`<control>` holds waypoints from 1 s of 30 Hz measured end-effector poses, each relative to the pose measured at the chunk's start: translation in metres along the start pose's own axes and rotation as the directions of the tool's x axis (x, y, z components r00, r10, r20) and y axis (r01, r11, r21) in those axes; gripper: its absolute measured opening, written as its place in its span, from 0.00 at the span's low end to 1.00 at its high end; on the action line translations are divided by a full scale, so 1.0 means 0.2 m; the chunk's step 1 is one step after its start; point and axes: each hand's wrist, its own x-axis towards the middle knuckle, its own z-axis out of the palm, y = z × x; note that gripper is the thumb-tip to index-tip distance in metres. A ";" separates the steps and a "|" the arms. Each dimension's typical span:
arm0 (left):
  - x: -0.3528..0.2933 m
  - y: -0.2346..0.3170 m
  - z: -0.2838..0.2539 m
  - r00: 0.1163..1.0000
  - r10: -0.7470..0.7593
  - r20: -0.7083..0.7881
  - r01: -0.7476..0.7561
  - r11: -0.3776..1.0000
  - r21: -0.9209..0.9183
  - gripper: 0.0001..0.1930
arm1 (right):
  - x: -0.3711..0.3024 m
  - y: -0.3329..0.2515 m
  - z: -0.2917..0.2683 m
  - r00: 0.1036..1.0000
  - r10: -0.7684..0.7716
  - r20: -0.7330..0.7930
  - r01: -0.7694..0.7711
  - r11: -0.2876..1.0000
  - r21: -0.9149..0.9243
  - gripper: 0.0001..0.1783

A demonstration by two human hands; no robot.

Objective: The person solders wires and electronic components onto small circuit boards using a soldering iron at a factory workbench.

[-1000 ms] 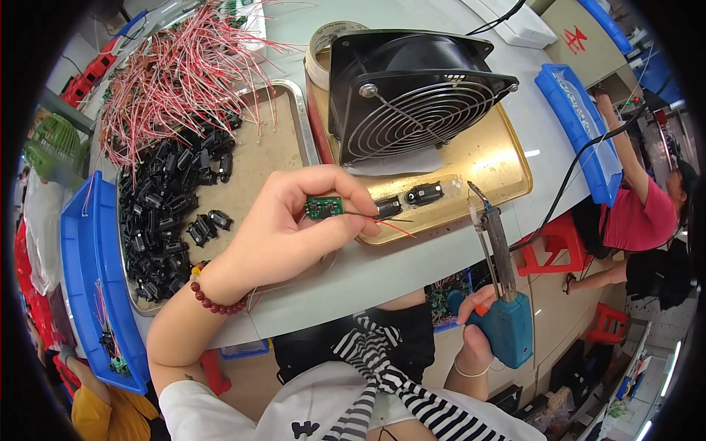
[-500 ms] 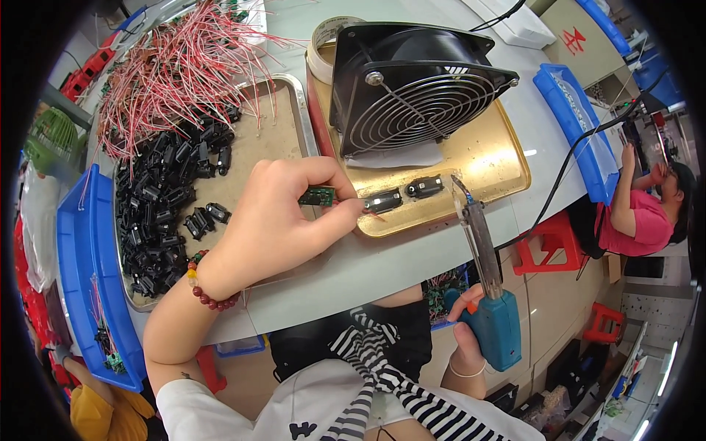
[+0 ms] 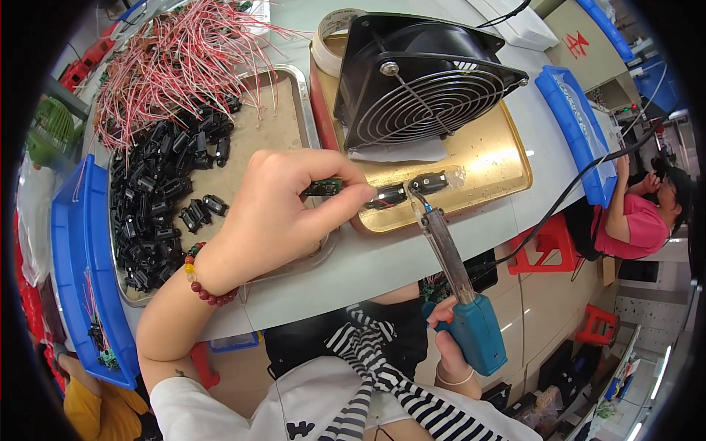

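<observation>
My left hand (image 3: 283,213) pinches a small green circuit board (image 3: 324,187) between thumb and fingers, holding it over the left edge of a gold tray (image 3: 493,158). A red bead bracelet sits on that wrist. My right hand (image 3: 448,334) grips the blue handle of a soldering iron (image 3: 460,283). The iron's tip touches near two small black components (image 3: 408,189) that lie on the gold tray's front edge, just right of my left fingertips.
A black wire-guarded fan (image 3: 423,81) stands on the gold tray. A steel tray (image 3: 290,117) at left holds several black parts (image 3: 158,191) and red-white wires (image 3: 173,62). Blue bins (image 3: 77,257) line the edges. Another person in pink (image 3: 632,220) sits at right.
My left hand has carried the green board rightward and down onto the gold tray's edge. The soldering iron has swung left and forward until its tip reached the black components.
</observation>
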 end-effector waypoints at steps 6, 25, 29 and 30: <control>0.00 0.00 -0.01 1.000 -0.018 0.011 0.018 1.000 -0.003 0.05 | 0.01 0.00 0.00 1.000 0.008 0.009 -0.008 1.000 -0.019 0.11; 0.00 -0.02 0.01 0.998 0.053 -0.038 -0.054 0.998 -0.021 0.06 | 0.00 -0.01 0.02 0.991 0.131 0.015 -0.131 0.981 0.140 0.16; 0.00 -0.03 0.01 0.998 0.050 -0.039 -0.051 0.999 -0.017 0.06 | 0.00 -0.03 0.02 0.983 0.186 0.000 -0.182 0.964 0.192 0.20; 0.00 -0.03 0.02 0.997 0.060 -0.048 -0.061 0.998 -0.025 0.06 | 0.00 -0.03 0.03 0.980 0.198 -0.008 -0.193 0.962 0.195 0.20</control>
